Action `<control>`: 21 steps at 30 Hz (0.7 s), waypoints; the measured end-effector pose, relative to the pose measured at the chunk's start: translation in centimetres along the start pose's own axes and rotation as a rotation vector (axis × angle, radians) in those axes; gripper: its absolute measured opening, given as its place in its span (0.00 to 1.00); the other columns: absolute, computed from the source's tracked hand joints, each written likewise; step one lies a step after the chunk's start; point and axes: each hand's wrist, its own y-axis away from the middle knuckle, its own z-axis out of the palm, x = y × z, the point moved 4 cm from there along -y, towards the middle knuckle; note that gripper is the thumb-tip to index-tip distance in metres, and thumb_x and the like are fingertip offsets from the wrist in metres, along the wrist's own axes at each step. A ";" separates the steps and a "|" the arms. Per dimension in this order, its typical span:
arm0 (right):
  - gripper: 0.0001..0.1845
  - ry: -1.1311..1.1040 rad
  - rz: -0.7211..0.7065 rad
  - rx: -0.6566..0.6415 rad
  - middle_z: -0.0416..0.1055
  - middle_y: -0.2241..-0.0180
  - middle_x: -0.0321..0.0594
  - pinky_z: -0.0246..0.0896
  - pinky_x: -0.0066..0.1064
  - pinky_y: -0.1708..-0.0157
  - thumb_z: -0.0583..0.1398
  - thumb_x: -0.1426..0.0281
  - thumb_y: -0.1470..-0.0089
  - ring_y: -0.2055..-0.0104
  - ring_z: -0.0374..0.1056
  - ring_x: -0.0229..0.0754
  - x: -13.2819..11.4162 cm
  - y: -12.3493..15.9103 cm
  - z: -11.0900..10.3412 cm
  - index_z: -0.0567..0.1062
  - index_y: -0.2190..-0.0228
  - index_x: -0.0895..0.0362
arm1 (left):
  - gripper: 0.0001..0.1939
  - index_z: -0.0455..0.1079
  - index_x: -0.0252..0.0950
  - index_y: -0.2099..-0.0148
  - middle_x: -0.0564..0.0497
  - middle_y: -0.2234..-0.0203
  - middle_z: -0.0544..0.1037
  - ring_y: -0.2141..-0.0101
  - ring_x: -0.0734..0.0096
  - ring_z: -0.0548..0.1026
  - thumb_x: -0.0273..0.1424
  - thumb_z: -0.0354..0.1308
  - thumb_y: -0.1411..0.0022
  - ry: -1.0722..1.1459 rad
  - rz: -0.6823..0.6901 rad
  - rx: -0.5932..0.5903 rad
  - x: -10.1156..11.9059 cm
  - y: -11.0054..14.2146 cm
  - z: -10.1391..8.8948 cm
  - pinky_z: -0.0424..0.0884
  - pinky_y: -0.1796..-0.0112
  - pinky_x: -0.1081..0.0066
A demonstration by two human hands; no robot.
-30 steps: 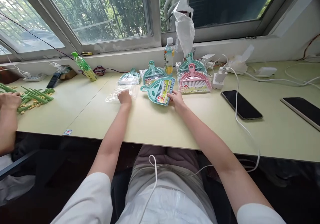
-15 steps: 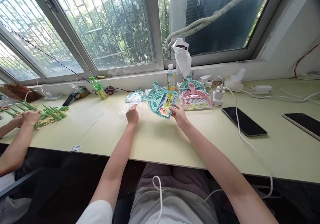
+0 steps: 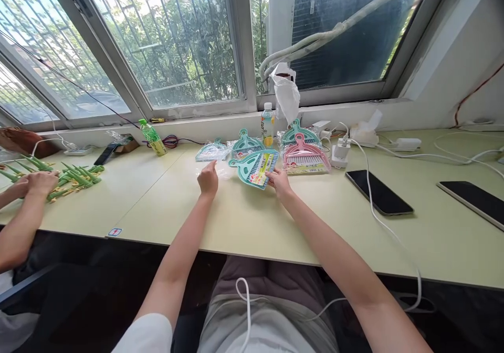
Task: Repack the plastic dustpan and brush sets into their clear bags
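My right hand (image 3: 280, 183) grips the lower right edge of a teal dustpan and brush set (image 3: 252, 168) with a printed label card. The set is held tilted above the table, its handle toward the left. My left hand (image 3: 208, 179) is closed in a pinch at a clear plastic bag (image 3: 222, 170), which spreads on the tabletop behind the fingers. Behind them lie more wrapped sets: a small teal one (image 3: 212, 151), another teal dustpan (image 3: 246, 143) partly covered by the held one, and a pink dustpan (image 3: 302, 156) in front of a teal dustpan (image 3: 297, 127).
A drink bottle (image 3: 268, 124) and a white plastic bag (image 3: 286, 93) stand by the window. To the right are a charger block (image 3: 340, 152), white cables and two phones (image 3: 378, 193). Another person's hands (image 3: 41, 184) work at green artificial plants (image 3: 81, 177) on the left, near a green bottle (image 3: 153, 137).
The held dustpan set has dropped slightly, and its handle end has come a little lower and to the right. My left hand stays pinched at the plastic. The whole view has shifted slightly.
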 end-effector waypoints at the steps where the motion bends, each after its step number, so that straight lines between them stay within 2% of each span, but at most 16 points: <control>1: 0.10 0.000 -0.002 -0.017 0.81 0.67 0.41 0.76 0.37 0.58 0.62 0.80 0.48 0.65 0.79 0.43 0.0 0.1 0.2 0.76 0.64 0.58 | 0.22 0.71 0.39 0.40 0.39 0.47 0.77 0.48 0.53 0.74 0.32 0.42 0.28 0.008 0.013 0.000 0.2 0.1 0.0 0.68 0.49 0.63; 5: 0.12 -0.001 -0.006 -0.115 0.81 0.69 0.40 0.77 0.36 0.60 0.62 0.79 0.48 0.67 0.79 0.43 0.0 0.4 1.2 0.75 0.60 0.58 | 0.22 0.72 0.40 0.41 0.42 0.48 0.77 0.47 0.55 0.73 0.36 0.42 0.28 0.052 0.092 0.003 1.1 0.5 0.1 0.68 0.48 0.64; 8: 0.12 -0.018 -0.019 -0.134 0.81 0.69 0.40 0.77 0.35 0.61 0.62 0.79 0.48 0.67 0.79 0.42 0.2 0.7 1.7 0.75 0.60 0.58 | 0.20 0.74 0.43 0.45 0.45 0.48 0.77 0.44 0.59 0.72 0.37 0.43 0.28 0.116 0.215 -0.041 2.5 1.0 0.2 0.66 0.44 0.64; 9: 0.12 -0.027 -0.023 -0.125 0.81 0.68 0.40 0.77 0.35 0.61 0.62 0.78 0.48 0.66 0.79 0.42 0.2 0.7 1.7 0.75 0.60 0.58 | 0.19 0.74 0.43 0.46 0.46 0.47 0.77 0.42 0.60 0.70 0.37 0.44 0.29 0.132 0.257 -0.055 3.1 1.2 0.1 0.63 0.40 0.62; 11: 0.12 -0.049 -0.033 -0.091 0.81 0.66 0.40 0.76 0.36 0.59 0.63 0.78 0.48 0.65 0.79 0.43 0.3 0.7 1.6 0.75 0.60 0.57 | 0.18 0.72 0.44 0.44 0.47 0.41 0.72 0.36 0.60 0.62 0.37 0.47 0.30 0.136 0.277 -0.034 4.2 1.6 -0.2 0.51 0.33 0.56; 12: 0.12 -0.065 -0.040 -0.075 0.81 0.65 0.40 0.76 0.36 0.59 0.63 0.77 0.48 0.65 0.79 0.43 0.3 0.7 1.5 0.75 0.60 0.57 | 0.19 0.68 0.44 0.40 0.47 0.37 0.67 0.33 0.59 0.57 0.38 0.49 0.30 0.128 0.236 0.011 4.5 1.7 -0.6 0.44 0.32 0.53; 14: 0.11 -0.108 -0.054 -0.044 0.81 0.64 0.40 0.76 0.36 0.58 0.62 0.77 0.48 0.64 0.79 0.42 0.3 0.5 1.2 0.75 0.60 0.56 | 0.29 0.54 0.44 0.32 0.44 0.31 0.53 0.30 0.57 0.46 0.41 0.51 0.32 0.109 0.070 0.156 4.4 1.7 -1.6 0.36 0.32 0.45; 16: 0.10 -0.147 -0.054 -0.025 0.81 0.64 0.40 0.76 0.35 0.57 0.62 0.77 0.47 0.64 0.79 0.42 0.2 0.4 1.0 0.74 0.61 0.56 | 0.37 0.40 0.44 0.28 0.40 0.28 0.43 0.29 0.55 0.39 0.43 0.51 0.33 0.113 -0.137 0.317 3.1 1.3 -2.5 0.37 0.34 0.40; 18: 0.10 -0.162 -0.046 -0.025 0.81 0.64 0.40 0.76 0.35 0.57 0.62 0.77 0.47 0.63 0.79 0.42 0.0 0.3 1.0 0.74 0.61 0.56 | 0.38 0.38 0.43 0.29 0.38 0.29 0.42 0.28 0.54 0.38 0.46 0.50 0.33 0.161 -0.351 0.410 0.9 0.6 -2.7 0.41 0.34 0.38; 19: 0.11 -0.156 -0.043 -0.029 0.81 0.64 0.40 0.76 0.35 0.57 0.62 0.76 0.48 0.63 0.79 0.42 0.0 0.3 1.0 0.74 0.61 0.56 | 0.36 0.40 0.43 0.30 0.37 0.29 0.46 0.29 0.54 0.41 0.46 0.50 0.33 0.225 -0.456 0.399 -0.4 0.2 -2.4 0.45 0.35 0.40; 21: 0.11 -0.121 -0.040 -0.041 0.81 0.64 0.40 0.76 0.36 0.57 0.63 0.76 0.49 0.63 0.79 0.43 -0.1 0.3 1.0 0.74 0.62 0.56 | 0.33 0.47 0.42 0.32 0.37 0.33 0.57 0.32 0.56 0.56 0.46 0.51 0.33 0.457 -0.609 0.232 -2.9 -0.7 -0.9 0.57 0.36 0.48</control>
